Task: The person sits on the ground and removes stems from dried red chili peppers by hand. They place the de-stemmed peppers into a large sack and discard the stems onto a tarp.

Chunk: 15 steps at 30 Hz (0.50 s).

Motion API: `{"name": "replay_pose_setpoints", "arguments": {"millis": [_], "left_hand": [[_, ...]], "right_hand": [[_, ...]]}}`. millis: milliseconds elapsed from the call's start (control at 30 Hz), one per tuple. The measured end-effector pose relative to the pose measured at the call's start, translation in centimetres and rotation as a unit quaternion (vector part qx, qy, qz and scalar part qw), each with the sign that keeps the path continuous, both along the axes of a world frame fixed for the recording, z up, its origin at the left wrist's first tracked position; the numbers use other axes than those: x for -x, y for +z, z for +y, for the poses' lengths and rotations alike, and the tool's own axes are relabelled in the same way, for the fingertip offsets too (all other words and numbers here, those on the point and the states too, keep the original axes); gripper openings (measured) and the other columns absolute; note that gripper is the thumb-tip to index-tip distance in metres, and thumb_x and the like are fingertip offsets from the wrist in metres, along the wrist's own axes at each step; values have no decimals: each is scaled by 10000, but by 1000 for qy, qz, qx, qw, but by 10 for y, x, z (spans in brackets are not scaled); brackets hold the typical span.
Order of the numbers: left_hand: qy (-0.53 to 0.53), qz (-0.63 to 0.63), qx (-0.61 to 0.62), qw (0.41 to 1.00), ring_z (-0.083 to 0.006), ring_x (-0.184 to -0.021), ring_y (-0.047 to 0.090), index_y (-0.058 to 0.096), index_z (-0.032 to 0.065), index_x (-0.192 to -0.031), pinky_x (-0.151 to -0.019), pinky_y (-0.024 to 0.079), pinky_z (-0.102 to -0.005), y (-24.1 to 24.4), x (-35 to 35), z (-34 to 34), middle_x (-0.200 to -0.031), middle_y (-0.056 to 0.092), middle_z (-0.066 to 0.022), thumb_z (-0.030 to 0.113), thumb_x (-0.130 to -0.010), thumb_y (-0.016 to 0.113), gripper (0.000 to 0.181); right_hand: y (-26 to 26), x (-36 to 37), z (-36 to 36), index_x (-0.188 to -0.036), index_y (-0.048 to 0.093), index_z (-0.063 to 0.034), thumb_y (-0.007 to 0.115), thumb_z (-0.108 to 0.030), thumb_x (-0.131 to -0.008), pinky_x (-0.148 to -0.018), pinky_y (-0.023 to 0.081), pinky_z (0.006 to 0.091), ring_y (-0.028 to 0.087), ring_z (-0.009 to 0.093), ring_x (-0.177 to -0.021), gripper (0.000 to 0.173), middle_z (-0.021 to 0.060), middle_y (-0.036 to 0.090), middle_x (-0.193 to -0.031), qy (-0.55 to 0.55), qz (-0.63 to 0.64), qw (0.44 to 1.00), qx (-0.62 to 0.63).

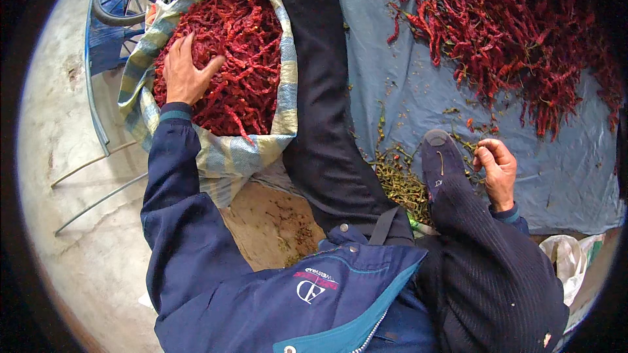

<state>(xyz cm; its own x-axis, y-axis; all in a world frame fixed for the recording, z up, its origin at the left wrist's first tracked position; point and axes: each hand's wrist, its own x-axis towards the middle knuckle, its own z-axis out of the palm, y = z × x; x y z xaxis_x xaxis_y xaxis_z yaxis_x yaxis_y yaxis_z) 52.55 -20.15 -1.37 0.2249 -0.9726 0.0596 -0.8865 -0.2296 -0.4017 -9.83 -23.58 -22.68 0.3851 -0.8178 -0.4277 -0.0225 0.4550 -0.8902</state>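
Observation:
My left hand (189,71) is over a woven sack (245,154) with pale yellow and blue checks. Its thumb stands apart from the fingers, and I see nothing gripped in it. Dried red chili peppers (240,54) fill the sack to its mouth. On the other side, my right hand (498,171) has thumb and fingers pinched together beside my shoe (441,157). Thin greenish chili stems (463,143) show at its fingertips. A heap of picked-off stems (400,181) lies between my legs on a blue-grey plastic sheet (554,181).
A large pile of red chilies with stems (505,34) covers the sheet's far right. My outstretched leg (321,83) separates sack and sheet. At far left, a blue cart (105,49) with a spoked wheel stands on concrete (59,122). A white bag (564,260) lies at lower right.

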Motion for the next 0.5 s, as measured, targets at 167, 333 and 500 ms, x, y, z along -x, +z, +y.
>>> {"name": "replay_pose_setpoints", "arguments": {"millis": [167, 333, 500], "left_hand": [[50, -33, -26, 998, -370, -1440, 358, 395, 48, -1513, -1179, 281, -498, -64, -51, 26, -1538, 406, -214, 634, -901, 610, 874], [24, 158, 19, 987, -344, -1422, 405, 446, -8, -1477, -1194, 291, -416, -42, -99, 52, -1526, 444, -210, 300, -1042, 530, 540], [-58, -59, -11, 997, -351, -1456, 355, 477, 83, -1490, -1207, 251, -434, 5, -60, 29, -1556, 410, -199, 509, -1053, 415, 614]], "right_hand": [[9, 23, 6, -1011, 674, -26, 657, -31, -950, -692, 485, 240, 596, 81, -824, 63, 24, 659, -978, 20, 58, 996, 68], [12, 40, 22, -1103, 677, -27, 692, -76, -930, -751, 532, 289, 676, 140, -838, 180, 77, 719, -905, 91, 186, 973, 102], [10, 75, 35, -1048, 703, -35, 686, -143, -923, -772, 548, 335, 720, 240, -873, 166, 117, 736, -964, 160, 286, 936, 132]]}}
